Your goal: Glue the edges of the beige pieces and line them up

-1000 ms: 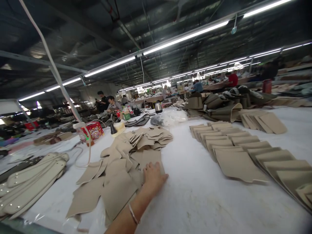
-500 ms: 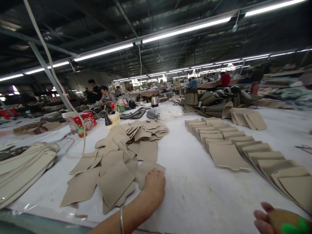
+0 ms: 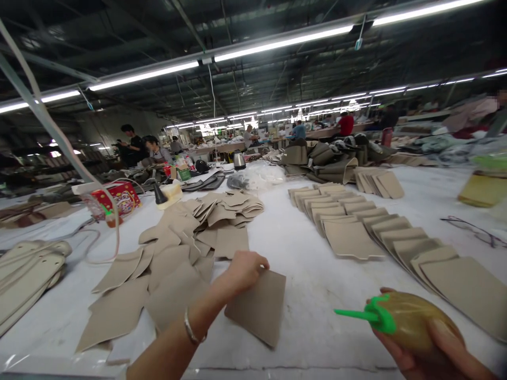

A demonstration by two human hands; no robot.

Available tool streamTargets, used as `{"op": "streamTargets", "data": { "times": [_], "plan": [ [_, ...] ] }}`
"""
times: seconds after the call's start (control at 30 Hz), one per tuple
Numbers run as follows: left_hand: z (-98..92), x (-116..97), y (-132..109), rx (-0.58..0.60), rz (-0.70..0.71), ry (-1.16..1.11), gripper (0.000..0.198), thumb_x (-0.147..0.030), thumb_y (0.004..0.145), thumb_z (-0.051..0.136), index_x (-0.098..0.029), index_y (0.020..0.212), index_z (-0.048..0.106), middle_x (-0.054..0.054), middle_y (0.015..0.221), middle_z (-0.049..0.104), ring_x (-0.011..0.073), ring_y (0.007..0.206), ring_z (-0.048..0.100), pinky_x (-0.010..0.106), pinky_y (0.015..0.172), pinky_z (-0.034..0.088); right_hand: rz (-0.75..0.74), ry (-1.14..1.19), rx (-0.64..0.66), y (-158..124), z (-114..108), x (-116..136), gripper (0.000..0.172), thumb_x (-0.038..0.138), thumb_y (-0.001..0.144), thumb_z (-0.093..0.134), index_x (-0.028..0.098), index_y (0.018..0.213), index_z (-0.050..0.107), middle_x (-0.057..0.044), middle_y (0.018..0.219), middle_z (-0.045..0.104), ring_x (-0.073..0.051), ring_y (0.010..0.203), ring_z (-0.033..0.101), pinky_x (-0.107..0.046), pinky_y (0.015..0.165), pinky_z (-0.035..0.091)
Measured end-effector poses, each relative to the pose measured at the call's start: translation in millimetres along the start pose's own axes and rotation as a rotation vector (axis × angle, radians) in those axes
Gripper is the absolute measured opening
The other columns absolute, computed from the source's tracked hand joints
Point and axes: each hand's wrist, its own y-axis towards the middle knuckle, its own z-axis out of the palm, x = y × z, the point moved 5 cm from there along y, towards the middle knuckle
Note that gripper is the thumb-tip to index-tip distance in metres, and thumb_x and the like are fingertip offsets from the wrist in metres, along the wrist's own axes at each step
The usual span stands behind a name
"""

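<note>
My left hand (image 3: 243,272), with a bracelet at the wrist, pinches the upper edge of a flat taupe leather piece (image 3: 259,311) at the right side of a loose pile of similar pieces (image 3: 170,264). At the lower right, my right hand (image 3: 439,343) is wrapped round a squeeze bottle (image 3: 415,319) of amber-brown liquid. Its thin green nozzle (image 3: 356,315) points left, toward the leather piece. Beyond the bottle, overlapping rows of taupe pieces (image 3: 352,237) run away from me.
A white-covered table (image 3: 309,338) spreads before me. Eyeglasses (image 3: 475,229) lie at the right, near a yellowish container (image 3: 483,187). On the left are stacked pale strips (image 3: 31,274), a red box (image 3: 114,200) and a hanging cable (image 3: 116,232). Other people (image 3: 132,148) are farther off.
My left hand has drawn one leather piece from the pile and turned it toward me. My right hand has come further into view with the bottle, its nozzle now showing.
</note>
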Motion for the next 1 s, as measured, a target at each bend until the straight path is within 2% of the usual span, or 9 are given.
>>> {"op": "streamTargets", "data": {
  "times": [0.1, 0.2, 0.27, 0.4, 0.5, 0.6, 0.7, 0.83, 1.0],
  "plan": [
    [23.6, -16.2, -8.0, -0.128, -0.062, 0.023, 0.037, -0.017, 0.082, 0.054, -0.024, 0.117, 0.064, 0.008, 0.121, 0.06, 0.0238, 0.114, 0.052, 0.036, 0.099, 0.037, 0.168, 0.108, -0.019, 3.1, 4.5, -4.1, 0.047, 0.044, 0.08, 0.067, 0.027, 0.122, 0.059, -0.012, 0.116, 0.067, -0.038, 0.103, 0.063, -0.042, 0.08, 0.058],
    [46.0, -30.7, -27.6, -0.029, -0.108, -0.034, 0.029, -0.033, 0.082, 0.058, -0.018, 0.106, 0.065, 0.011, 0.116, 0.058, 0.0259, 0.104, 0.055, 0.035, 0.09, 0.044, 0.159, 0.001, 0.015, 5.1, 8.4, -1.4, 0.062, 0.043, 0.071, 0.077, 0.028, 0.127, 0.054, -0.012, 0.111, 0.069, -0.036, 0.099, 0.066, -0.037, 0.081, 0.056],
    [54.6, -36.9, -37.0, 0.041, -0.126, -0.052, 0.028, -0.029, 0.082, 0.057, -0.016, 0.105, 0.063, 0.013, 0.118, 0.055, 0.0262, 0.103, 0.056, 0.034, 0.088, 0.045, 0.121, -0.097, 0.012, 5.4, 14.0, 2.8, 0.066, 0.045, 0.067, 0.08, 0.028, 0.125, 0.054, -0.011, 0.114, 0.067, -0.035, 0.101, 0.065, -0.037, 0.081, 0.055],
    [56.0, -40.8, -38.7, 0.076, -0.174, -0.014, 0.03, -0.012, 0.081, 0.051, -0.012, 0.11, 0.06, 0.016, 0.121, 0.053, 0.0272, 0.105, 0.055, 0.035, 0.088, 0.045, 0.001, -0.322, -0.011, 5.8, 28.5, 12.8, 0.067, 0.053, 0.064, 0.078, 0.029, 0.122, 0.055, -0.009, 0.117, 0.065, -0.036, 0.104, 0.062, -0.042, 0.088, 0.052],
    [53.9, -43.3, -35.8, 0.115, -0.157, -0.028, 0.03, -0.019, 0.083, 0.055, -0.011, 0.111, 0.059, 0.018, 0.121, 0.052, 0.0294, 0.104, 0.056, 0.037, 0.087, 0.046, -0.074, -0.467, 0.042, 7.0, 36.0, 16.7, 0.065, 0.054, 0.069, 0.075, 0.029, 0.125, 0.054, -0.008, 0.115, 0.063, -0.034, 0.099, 0.063, -0.043, 0.088, 0.052],
    [51.8, -45.4, -36.1, 0.113, -0.153, -0.033, 0.031, -0.022, 0.083, 0.058, -0.011, 0.112, 0.059, 0.019, 0.122, 0.052, 0.03, 0.104, 0.057, 0.038, 0.089, 0.047, -0.134, -0.565, 0.092, 8.6, 39.3, 19.8, 0.062, 0.053, 0.073, 0.073, 0.028, 0.126, 0.052, -0.006, 0.111, 0.063, -0.031, 0.094, 0.064, -0.038, 0.085, 0.054],
    [51.1, -48.1, -34.7, 0.102, -0.175, -0.023, 0.034, -0.021, 0.079, 0.06, -0.011, 0.111, 0.059, 0.018, 0.121, 0.053, 0.0304, 0.104, 0.058, 0.038, 0.088, 0.048, -0.199, -0.629, 0.097, 9.3, 43.4, 25.0, 0.057, 0.052, 0.075, 0.072, 0.027, 0.123, 0.054, -0.005, 0.11, 0.062, -0.029, 0.093, 0.064, -0.034, 0.083, 0.053],
    [51.1, -53.6, -23.9, 0.092, -0.204, -0.028, 0.045, -0.021, 0.071, 0.064, -0.01, 0.114, 0.058, 0.019, 0.118, 0.055, 0.0308, 0.099, 0.06, 0.04, 0.084, 0.05, -0.242, -0.683, 0.101, 9.1, 51.4, 31.5, 0.056, 0.054, 0.075, 0.071, 0.027, 0.121, 0.055, -0.006, 0.11, 0.062, -0.029, 0.092, 0.064, -0.035, 0.08, 0.054],
    [50.6, -56.4, -10.5, 0.042, -0.214, 0.023, 0.044, -0.017, 0.07, 0.061, -0.006, 0.113, 0.059, 0.02, 0.112, 0.059, 0.0297, 0.099, 0.061, 0.038, 0.083, 0.051, -0.301, -0.726, 0.09, 11.1, 54.2, 39.1, 0.056, 0.057, 0.073, 0.07, 0.028, 0.118, 0.056, -0.006, 0.109, 0.062, -0.031, 0.09, 0.064, -0.036, 0.076, 0.055]
  ]
}}
